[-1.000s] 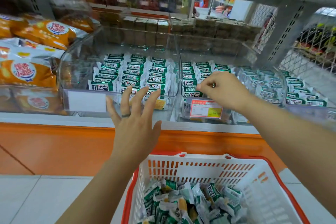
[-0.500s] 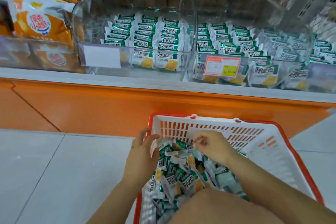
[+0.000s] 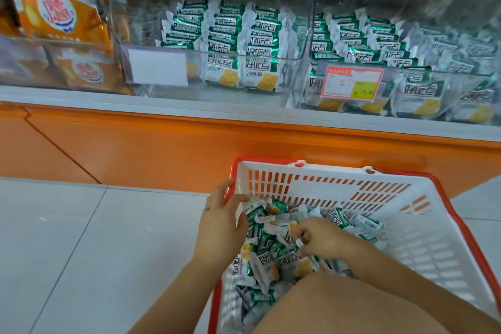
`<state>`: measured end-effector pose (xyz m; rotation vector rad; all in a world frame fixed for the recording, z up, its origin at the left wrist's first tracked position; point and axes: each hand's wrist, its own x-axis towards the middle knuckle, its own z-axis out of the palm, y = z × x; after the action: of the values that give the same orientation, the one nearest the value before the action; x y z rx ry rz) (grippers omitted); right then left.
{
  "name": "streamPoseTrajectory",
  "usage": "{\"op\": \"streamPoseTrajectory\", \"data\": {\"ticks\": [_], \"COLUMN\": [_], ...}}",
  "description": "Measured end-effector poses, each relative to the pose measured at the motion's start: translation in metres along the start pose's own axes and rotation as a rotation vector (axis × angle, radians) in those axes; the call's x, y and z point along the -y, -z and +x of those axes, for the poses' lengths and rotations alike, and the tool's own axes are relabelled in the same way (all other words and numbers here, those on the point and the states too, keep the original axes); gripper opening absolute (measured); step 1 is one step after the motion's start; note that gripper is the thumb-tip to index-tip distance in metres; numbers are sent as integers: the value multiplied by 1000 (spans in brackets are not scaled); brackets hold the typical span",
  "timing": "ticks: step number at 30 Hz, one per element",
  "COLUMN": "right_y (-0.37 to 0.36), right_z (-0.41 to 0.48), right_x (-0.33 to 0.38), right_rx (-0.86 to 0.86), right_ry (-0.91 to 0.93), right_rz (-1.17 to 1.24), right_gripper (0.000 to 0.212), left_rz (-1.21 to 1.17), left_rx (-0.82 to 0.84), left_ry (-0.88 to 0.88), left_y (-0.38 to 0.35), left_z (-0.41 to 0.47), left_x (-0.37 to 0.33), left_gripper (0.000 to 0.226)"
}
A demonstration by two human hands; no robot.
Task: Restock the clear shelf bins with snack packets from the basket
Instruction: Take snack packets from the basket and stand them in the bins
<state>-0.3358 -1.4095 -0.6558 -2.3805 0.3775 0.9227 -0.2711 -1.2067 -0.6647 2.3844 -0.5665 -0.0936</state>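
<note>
Head view: small green-and-white foil snack packets (image 3: 267,247), crinkled and glossy, lie heaped in a slotted white plastic basket (image 3: 423,238) with a red rim, set on the floor below the clear shelf bins (image 3: 217,35). The left hand (image 3: 221,225) rests loosely spread at the basket's left wall; the right hand (image 3: 322,238) is curled, pinching packets in the heap.

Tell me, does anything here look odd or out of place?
Only one thing: the left bin's label holder is blank white, while the right bin's tag shows a printed price. The packets in both bins stand in neat rows; nothing is spilled.

The green packets (image 3: 260,43) in the bins (image 3: 303,35) read 好吃点. The price tag (image 3: 352,85) on the right bin shows 15.80; its small print is unreadable.
</note>
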Motion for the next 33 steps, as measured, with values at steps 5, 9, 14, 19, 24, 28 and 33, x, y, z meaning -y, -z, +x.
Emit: {"op": "streamPoseTrajectory", "data": {"ticks": [5, 9, 14, 19, 24, 28, 33], "right_y": [70, 119, 134, 150, 151, 154, 154], "right_z": [-33, -88, -133, -137, -128, -126, -124], "right_x": [40, 77, 93, 85, 74, 74, 68], "right_rx": [-237, -410, -681, -896, -831, -821, -804], "right_ry": [149, 337, 523, 498, 364, 361, 380], "right_rz": [12, 44, 230, 348, 200, 197, 206], "right_gripper": [32, 19, 21, 46, 54, 52, 52], "left_rz": [-49, -125, -79, 2, 187, 340, 308], "left_rx": [143, 172, 20, -304, -157, 189, 310], "left_ry": [-191, -208, -247, -330, -164, -120, -78], "left_y": [35, 83, 137, 191, 209, 194, 184], "left_z": [11, 30, 40, 75, 144, 176, 191], "left_x": [-34, -78, -121, -147, -152, -150, -154], "left_gripper": [35, 41, 29, 22, 30, 27, 14]}}
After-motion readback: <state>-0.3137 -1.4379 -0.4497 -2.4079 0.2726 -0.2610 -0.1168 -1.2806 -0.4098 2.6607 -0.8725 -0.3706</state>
